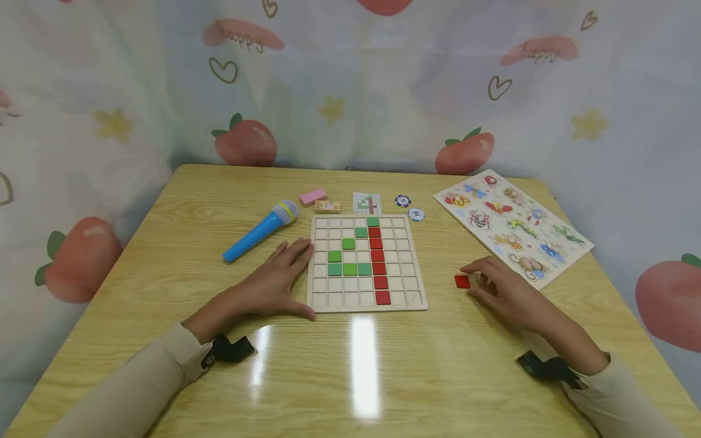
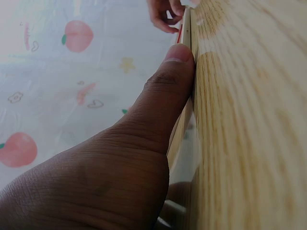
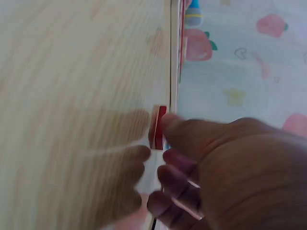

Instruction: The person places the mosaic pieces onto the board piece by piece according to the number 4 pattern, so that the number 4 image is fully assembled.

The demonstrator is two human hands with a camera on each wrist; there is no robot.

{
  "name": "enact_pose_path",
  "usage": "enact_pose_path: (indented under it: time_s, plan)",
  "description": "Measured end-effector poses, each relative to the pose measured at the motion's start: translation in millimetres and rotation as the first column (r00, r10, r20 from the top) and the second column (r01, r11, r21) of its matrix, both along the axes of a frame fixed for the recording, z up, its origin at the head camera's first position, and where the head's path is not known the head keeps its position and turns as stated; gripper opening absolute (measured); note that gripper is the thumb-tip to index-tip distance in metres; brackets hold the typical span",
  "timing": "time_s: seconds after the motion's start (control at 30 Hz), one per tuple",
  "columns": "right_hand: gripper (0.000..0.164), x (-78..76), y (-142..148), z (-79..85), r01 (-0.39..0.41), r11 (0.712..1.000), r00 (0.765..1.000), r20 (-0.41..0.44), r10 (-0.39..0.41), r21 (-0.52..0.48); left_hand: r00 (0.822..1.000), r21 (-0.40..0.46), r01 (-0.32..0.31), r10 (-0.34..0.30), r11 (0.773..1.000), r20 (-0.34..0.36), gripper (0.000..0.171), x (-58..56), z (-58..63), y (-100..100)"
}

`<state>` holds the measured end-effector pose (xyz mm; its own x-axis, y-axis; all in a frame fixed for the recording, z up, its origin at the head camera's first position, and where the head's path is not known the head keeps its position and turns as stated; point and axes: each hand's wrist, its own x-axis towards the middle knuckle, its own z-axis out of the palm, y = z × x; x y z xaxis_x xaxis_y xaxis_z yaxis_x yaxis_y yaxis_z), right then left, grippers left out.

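Note:
My left hand [image 1: 276, 280] rests spread on the table at the left edge of a wooden grid board [image 1: 406, 310], its thumb [image 2: 165, 81] along the near left corner. Green tiles [image 1: 349, 269] make a diagonal and a short row on the board, beside a column of red tiles [image 1: 378, 268]. To the right of the board, my right hand [image 1: 506, 292] pinches a loose red tile [image 1: 462, 281] low over the tabletop, thumb and index finger at its edges. The right wrist view shows the thumb against this tile [image 3: 162, 127], other fingers loosely curled.
Behind the board lie a pattern card [image 1: 367, 203], two poker chips [image 1: 416, 214], a pink block [image 1: 313, 197] and a small box [image 1: 327, 207]. A blue toy microphone [image 1: 257, 234] lies left. An insect puzzle board [image 1: 515, 225] sits at the back right.

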<state>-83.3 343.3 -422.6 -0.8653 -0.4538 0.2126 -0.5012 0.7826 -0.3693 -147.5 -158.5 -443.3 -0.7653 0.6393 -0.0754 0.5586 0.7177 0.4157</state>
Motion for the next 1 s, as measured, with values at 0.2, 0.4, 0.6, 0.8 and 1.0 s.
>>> enact_pose_path:
  time_s: [0.2,0.4,0.6,0.8,1.0]
  plan:
    - [0.03,-10.1,-8.7,-1.0,-0.052,0.997,0.994,-0.094,0.058,0.063,1.0,0.018,0.006,-0.006,1.0,-0.006,0.146,-0.2,-2.1,-2.3]
    - [0.025,-25.4,-36.5,18.8,-0.09,0.994,0.995,-0.046,0.093,0.057,1.0,0.021,0.008,-0.008,1.0,-0.006,0.145,-0.1,1.0,-2.3]
    - [0.014,-50.9,-86.6,39.5,-0.209,0.972,0.976,0.085,0.201,0.107,1.0,0.009,0.019,-0.019,1.0,-0.02,0.145,0.2,-0.5,5.0]
    - [0.009,-59.8,-106.1,35.0,-0.225,0.967,0.959,0.2,0.199,0.116,0.999,0.011,0.036,-0.036,0.999,-0.03,0.144,-0.8,3.8,15.6]
    - [0.009,-62.8,-109.1,26.9,-0.221,0.972,0.965,0.163,0.205,0.083,0.999,-0.005,0.026,-0.026,1.0,-0.025,0.146,-3.1,11.6,14.7]
